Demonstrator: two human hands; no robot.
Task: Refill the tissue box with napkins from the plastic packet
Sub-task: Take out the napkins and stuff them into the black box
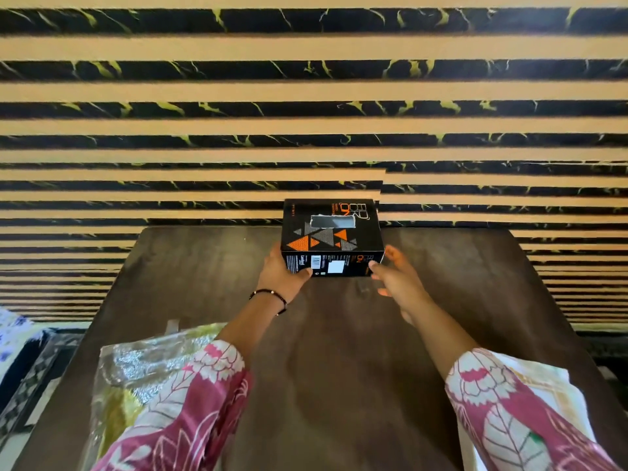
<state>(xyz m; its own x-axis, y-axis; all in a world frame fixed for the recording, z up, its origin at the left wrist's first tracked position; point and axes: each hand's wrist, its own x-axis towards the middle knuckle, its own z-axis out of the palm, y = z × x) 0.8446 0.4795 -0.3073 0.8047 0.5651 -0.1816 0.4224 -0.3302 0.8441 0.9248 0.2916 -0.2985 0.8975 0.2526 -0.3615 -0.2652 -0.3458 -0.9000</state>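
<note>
The tissue box (332,237) lies at the table's (475,300) far edge, long axis crosswise. The left hand (282,271) grips its left end; the right hand (396,280), fingers spread, hovers just beside the right end.

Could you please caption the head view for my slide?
Left hand grips the black tissue box on the wooden table; right hand reaches its other end.
</note>
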